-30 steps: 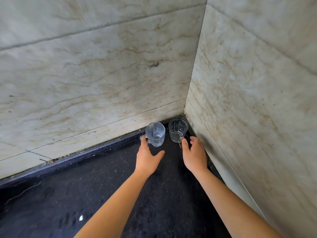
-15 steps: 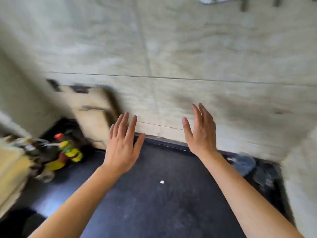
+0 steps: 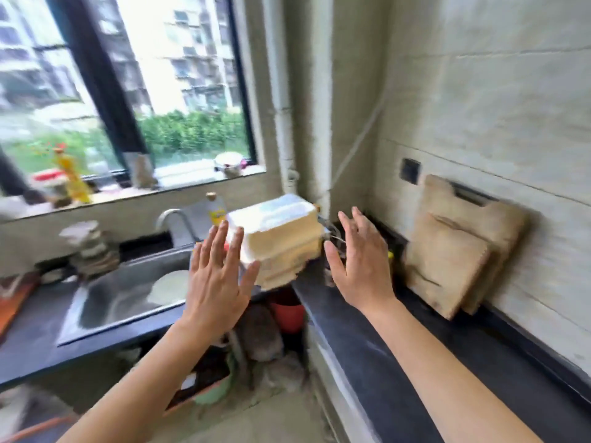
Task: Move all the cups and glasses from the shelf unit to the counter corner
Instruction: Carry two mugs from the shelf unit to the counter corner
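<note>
My left hand (image 3: 217, 279) and my right hand (image 3: 358, 266) are raised in front of me, both empty with fingers spread. Between and behind them stands a pale cream box-like unit with a white top (image 3: 278, 231), blurred by motion. No cup or glass shows clearly; a faint wiry or glassy shape (image 3: 334, 238) beside the unit is too blurred to name. The counter corner with the two glass cups is out of view.
A black counter (image 3: 399, 346) runs along the right wall with two wooden cutting boards (image 3: 454, 254) leaning on the tiles. A steel sink (image 3: 128, 292) and tap lie at left under a window. Bottles stand on the sill. A red pot (image 3: 287, 311) sits below.
Both hands let go of the two glass cups in the counter corner and lifted open. My view swung left from the corner to the sink, window and cream unit.
</note>
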Demonstrator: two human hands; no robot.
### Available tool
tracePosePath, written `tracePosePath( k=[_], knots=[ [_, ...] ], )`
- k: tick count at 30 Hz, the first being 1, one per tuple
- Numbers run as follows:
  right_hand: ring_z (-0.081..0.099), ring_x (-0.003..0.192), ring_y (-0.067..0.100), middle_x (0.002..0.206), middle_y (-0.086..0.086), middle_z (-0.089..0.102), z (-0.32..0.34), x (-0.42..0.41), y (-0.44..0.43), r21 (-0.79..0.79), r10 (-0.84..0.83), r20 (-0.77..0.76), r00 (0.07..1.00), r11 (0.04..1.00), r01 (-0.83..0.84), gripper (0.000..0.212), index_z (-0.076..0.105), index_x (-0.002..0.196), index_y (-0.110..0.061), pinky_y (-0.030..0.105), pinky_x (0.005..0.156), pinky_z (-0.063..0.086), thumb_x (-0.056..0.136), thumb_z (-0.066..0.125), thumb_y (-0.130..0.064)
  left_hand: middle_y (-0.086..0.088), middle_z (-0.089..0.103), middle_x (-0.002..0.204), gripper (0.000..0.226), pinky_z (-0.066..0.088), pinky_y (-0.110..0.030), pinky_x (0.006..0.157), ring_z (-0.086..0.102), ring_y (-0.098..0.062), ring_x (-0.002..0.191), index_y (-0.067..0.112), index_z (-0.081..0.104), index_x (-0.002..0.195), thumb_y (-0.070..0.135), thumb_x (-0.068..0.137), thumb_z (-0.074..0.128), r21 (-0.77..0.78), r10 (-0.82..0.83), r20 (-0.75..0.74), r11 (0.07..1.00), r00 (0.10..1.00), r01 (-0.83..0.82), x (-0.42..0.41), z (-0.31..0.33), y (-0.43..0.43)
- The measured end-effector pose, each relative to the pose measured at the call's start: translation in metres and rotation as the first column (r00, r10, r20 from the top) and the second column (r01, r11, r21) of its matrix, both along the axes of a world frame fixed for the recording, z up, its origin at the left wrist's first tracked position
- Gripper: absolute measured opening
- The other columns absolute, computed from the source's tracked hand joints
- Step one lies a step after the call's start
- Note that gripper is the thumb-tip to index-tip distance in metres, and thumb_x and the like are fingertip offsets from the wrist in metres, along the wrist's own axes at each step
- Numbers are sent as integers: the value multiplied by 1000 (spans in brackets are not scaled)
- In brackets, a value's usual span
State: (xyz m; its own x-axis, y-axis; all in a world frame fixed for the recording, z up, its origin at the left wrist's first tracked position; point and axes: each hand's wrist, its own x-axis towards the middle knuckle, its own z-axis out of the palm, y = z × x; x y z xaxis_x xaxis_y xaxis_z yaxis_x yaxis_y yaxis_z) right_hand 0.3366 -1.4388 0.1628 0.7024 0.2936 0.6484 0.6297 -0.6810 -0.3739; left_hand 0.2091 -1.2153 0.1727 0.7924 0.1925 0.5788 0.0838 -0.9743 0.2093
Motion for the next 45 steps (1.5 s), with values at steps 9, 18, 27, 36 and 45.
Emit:
tracePosePath(
  k=[9,18,27,36,45],
  knots=[
    [48,135,40,152,19,46,14,-92,368,-18,412,-7,911,911,-412,62,50,145,-8,54,109,41,95,45,-45,-18,29,160,69,27,-62,113,26,-36,147,11,36,151,54,98,30,66,405,21,912,914,-406,-159,26,307],
    [42,140,34,155,15,39,1,-160,610,-91,691,19,723,721,-687,64,40,152,-18,49,112,37,96,57,-44,-15,15,165,72,18,-60,118,11,-32,152,16,29,155,58,97,26,-6,686,28,727,727,-686,-271,9,483],
    [34,146,33,163,13,25,-7,-129,827,-49,790,-35,612,610,-791,76,22,159,-24,50,113,37,95,53,-52,-13,5,166,76,17,-55,121,1,-25,153,21,21,157,64,93,23,-57,778,2,628,629,-776,-253,6,676],
    [44,138,36,157,17,35,40,-96,1002,-7,831,-21,557,556,-831,74,25,158,-17,51,107,46,97,58,-44,-10,10,165,74,7,-39,122,3,-20,153,21,24,155,63,94,28,-130,777,81,629,624,-766,-223,36,828],
    [59,110,6,144,-5,43,1,-127,1130,188,841,-403,360,461,-867,64,30,153,-29,27,95,48,97,59,-42,-7,19,163,63,12,-38,123,8,-17,152,17,28,154,44,100,47,-410,688,-16,658,726,-632,-214,-12,982]
  ],
)
